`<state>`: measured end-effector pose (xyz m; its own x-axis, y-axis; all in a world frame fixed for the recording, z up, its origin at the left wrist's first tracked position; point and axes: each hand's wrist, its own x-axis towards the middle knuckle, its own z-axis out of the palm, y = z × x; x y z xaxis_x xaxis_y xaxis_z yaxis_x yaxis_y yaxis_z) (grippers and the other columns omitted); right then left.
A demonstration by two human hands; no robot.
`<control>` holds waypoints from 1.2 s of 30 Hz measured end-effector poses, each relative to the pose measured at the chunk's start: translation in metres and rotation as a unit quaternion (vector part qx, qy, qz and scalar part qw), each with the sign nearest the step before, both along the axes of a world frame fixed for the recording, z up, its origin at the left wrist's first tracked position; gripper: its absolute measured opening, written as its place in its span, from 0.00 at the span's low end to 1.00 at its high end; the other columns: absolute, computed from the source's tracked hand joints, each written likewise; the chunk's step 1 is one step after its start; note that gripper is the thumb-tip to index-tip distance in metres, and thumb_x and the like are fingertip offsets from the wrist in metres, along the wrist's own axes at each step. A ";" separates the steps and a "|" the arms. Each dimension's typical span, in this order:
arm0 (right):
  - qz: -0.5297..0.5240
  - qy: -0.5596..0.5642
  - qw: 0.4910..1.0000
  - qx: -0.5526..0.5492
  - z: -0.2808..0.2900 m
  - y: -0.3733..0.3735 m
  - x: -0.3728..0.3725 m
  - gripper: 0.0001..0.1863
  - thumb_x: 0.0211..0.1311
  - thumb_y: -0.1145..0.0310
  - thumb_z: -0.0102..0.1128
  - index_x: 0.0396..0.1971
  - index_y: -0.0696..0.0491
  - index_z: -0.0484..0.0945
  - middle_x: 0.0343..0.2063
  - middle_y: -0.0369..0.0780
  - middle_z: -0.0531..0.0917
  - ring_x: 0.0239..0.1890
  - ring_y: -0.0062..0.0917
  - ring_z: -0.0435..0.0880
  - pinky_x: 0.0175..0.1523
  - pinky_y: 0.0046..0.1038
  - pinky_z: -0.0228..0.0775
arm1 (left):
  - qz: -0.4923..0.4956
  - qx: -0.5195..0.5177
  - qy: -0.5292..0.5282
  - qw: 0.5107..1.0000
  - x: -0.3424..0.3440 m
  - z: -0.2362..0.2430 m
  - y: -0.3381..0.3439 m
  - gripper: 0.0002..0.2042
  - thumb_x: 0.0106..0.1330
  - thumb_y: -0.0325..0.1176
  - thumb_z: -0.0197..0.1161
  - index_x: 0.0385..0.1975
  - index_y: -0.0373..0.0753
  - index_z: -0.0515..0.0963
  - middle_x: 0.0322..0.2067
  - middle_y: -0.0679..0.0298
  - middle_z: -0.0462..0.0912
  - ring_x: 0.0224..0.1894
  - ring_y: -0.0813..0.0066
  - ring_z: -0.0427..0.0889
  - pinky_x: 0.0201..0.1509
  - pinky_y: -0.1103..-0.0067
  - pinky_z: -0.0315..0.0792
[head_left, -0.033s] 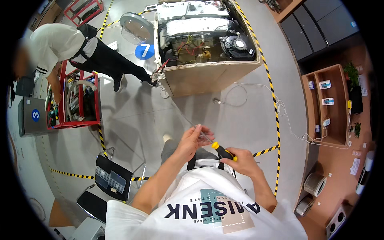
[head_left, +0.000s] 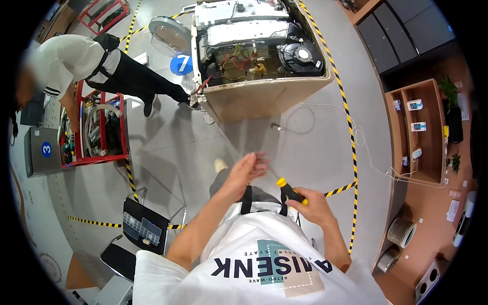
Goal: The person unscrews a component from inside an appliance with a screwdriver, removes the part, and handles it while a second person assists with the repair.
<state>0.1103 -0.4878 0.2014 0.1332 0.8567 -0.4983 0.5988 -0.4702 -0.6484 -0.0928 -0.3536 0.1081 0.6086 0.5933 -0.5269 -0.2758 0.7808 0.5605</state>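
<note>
My right hand (head_left: pixel 312 203) is closed around the black and yellow handle of a long screwdriver (head_left: pixel 291 192), held in front of my waist. Its thin shaft slants up and left towards my left hand (head_left: pixel 247 172) and is smeared by motion. The fingers of that hand are stretched out and slightly apart beside the shaft, not wrapped tightly round it. Whether they touch the metal I cannot tell. Farther ahead stands a washing machine (head_left: pixel 269 99) with its top off, showing wires, a round black fan-like part and white housings.
A co-worker (head_left: pixel 76 56) bends over a red tool cart (head_left: pixel 96 160) at the left. A black chair (head_left: pixel 147 213) holds clear parts boxes. A grey cable (head_left: pixel 305 131) loops on the floor by the machine. Striped tape (head_left: pixel 351 152) and a wooden shelf (head_left: pixel 432 132) lie right.
The screwdriver handle and my right hand have shifted slightly right. My left hand's fingers have straightened and lie farther from the handle. The whole view has tilted a little.
</note>
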 end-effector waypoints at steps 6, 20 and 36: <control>-0.172 0.005 0.985 -0.025 -0.011 0.010 0.062 0.19 0.54 0.67 0.73 0.42 0.63 0.81 0.24 0.42 0.82 0.25 0.22 0.77 0.33 0.25 0.69 | 0.101 0.260 0.263 0.924 -0.020 -0.038 0.153 0.15 0.74 0.43 0.56 0.47 0.37 0.80 0.43 0.66 0.83 0.47 0.79 0.79 0.51 0.78 0.70; -0.258 -0.015 0.949 -0.182 0.004 0.089 0.136 0.25 0.53 0.65 0.74 0.46 0.66 0.80 0.26 0.41 0.83 0.29 0.19 0.76 0.37 0.24 0.71 | -0.196 0.060 0.415 0.887 0.098 -0.111 0.369 0.25 0.69 0.54 0.60 0.53 0.38 0.77 0.47 0.60 0.81 0.46 0.73 0.78 0.49 0.74 0.72; -0.239 -0.020 0.937 -0.252 0.023 0.149 0.184 0.21 0.53 0.67 0.72 0.43 0.65 0.80 0.23 0.38 0.80 0.27 0.18 0.72 0.34 0.24 0.68 | -0.064 -0.108 0.158 0.979 0.093 -0.120 0.385 0.13 0.76 0.38 0.53 0.50 0.37 0.77 0.36 0.61 0.84 0.23 0.79 0.75 0.31 0.80 0.74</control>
<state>0.2939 -0.3383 0.2241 0.4700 0.3512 -0.8098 0.2601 -0.9318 -0.2531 -0.0003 0.0311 -0.0118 0.4567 0.3760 -0.8063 -0.0068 0.9077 0.4195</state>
